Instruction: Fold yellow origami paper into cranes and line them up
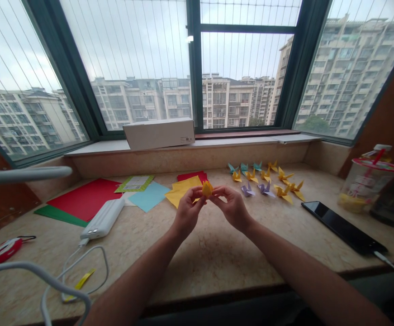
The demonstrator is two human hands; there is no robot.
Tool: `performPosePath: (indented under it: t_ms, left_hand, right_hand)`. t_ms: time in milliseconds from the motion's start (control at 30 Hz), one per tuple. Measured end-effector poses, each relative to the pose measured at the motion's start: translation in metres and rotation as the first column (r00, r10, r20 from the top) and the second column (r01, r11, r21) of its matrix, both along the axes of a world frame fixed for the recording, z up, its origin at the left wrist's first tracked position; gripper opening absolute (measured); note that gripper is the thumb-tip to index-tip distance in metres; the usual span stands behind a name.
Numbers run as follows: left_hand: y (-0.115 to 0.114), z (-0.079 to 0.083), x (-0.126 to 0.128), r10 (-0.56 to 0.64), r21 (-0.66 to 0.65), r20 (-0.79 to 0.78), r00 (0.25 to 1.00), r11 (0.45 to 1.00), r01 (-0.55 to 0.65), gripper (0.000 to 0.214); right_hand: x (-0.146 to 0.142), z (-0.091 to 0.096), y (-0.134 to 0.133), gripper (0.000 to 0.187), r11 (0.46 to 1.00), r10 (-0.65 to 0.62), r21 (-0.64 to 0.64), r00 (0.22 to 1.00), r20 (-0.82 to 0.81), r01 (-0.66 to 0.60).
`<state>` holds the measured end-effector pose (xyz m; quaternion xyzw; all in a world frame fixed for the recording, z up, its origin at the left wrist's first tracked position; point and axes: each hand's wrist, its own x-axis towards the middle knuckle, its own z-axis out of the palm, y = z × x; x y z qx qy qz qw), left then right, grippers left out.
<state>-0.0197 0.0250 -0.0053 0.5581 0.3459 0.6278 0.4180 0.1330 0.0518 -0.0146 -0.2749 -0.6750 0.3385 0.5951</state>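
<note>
Between my two hands is a small piece of folded yellow origami paper [207, 188], held up above the counter. My left hand [187, 209] pinches its left side with thumb and fingers. On the other side, my right hand [232, 206] grips it between thumb and fingertips. Parts of the folded paper are hidden behind the fingertips. Just behind my left hand lie yellow paper sheets [179, 190] and red paper [193, 175]. To the right of my right hand stand several folded paper cranes, among them a yellow crane [284, 192], a purple crane [266, 188] and a teal crane [244, 168].
At left lie red sheets [84, 199], a light blue sheet [149, 196], a green packet [135, 184] and a white power bank [104, 217] with a cable. A black phone [342, 226] and a plastic cup [358, 185] are at right. A white box [159, 134] sits on the sill.
</note>
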Motion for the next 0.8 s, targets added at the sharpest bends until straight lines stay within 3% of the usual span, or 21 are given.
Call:
performPosePath:
  t_ms: [167,300,533,800]
  left_hand:
    - [-0.0028,0.0014,0.0009,0.0,0.013,-0.074,0.997,1.0,0.001,0.025]
    - [-0.0034,0.0019,0.0018,-0.012,0.005,-0.061,0.998,1.0,0.012,0.024]
    - [-0.0002,-0.0006,0.0005,0.054,0.036,-0.032,0.998,0.998,-0.053,0.034]
    - [0.001,-0.0041,-0.0007,-0.003,0.089,-0.07,0.998,0.996,0.01,0.032]
  right_hand:
    - [-0.0016,-0.001,0.0029,0.02,0.998,-0.048,-0.048,0.997,-0.053,0.046]
    - [-0.003,-0.0001,0.0027,0.028,0.991,0.071,-0.099,0.985,-0.155,-0.087]
    - [-0.0012,0.0039,0.0039,0.035,0.943,0.231,-0.205,0.959,-0.165,-0.262]
    - [0.0039,0.0062,0.0063,0.031,0.914,0.307,-0.242,0.944,-0.119,-0.327]
